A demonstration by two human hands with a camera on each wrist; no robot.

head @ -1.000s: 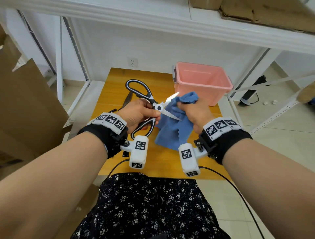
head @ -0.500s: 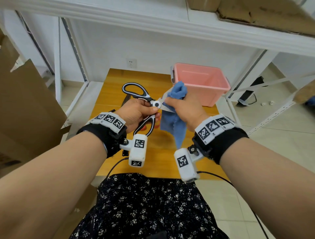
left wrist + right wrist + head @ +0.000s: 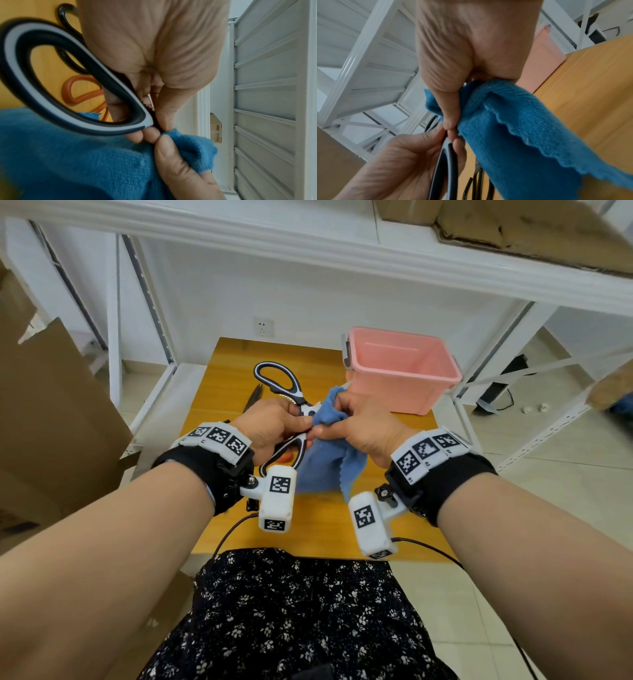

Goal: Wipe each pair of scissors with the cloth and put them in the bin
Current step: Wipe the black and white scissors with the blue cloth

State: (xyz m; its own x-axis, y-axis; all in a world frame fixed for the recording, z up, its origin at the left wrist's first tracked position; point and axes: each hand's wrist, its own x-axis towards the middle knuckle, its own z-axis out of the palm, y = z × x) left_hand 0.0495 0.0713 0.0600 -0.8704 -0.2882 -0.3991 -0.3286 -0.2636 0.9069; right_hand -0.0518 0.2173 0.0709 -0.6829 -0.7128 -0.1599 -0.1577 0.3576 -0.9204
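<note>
Nearest the camera, a dark floral-print skirt (image 3: 291, 618) covers the person's lap, and both forearms reach forward over the wooden surface (image 3: 315, 529), each wrist wearing a black band with a white marker-covered camera unit.

The left hand (image 3: 274, 422) has its grip clamped on the black-and-white scissors (image 3: 279, 381), fingers and thumb curled round them near the pivot. One handle loop sticks up and away from the hand; the other hangs below it. The scissors are held up off the surface.

The right hand (image 3: 363, 426) has its grip pinched on the blue cloth (image 3: 325, 470), which is bunched over the blades, so that only a small sliver of blade tip shows above the cloth. The thumb tips of both hands touch at the pivot. The loose end of the cloth hangs down toward the surface, its scalloped edge showing.

Under the hands, an orange-handled pair of scissors (image 3: 80, 90) and a dark-handled pair (image 3: 68, 54) lie on the surface. Past the left hand, a dark pointed pair (image 3: 253, 398) lies flat.

Farther back, at the surface's right rear corner, stands the pink bin (image 3: 400, 371), open-topped. Behind it are a white wall with a socket (image 3: 263, 327) and white metal shelving (image 3: 308, 241).
</note>
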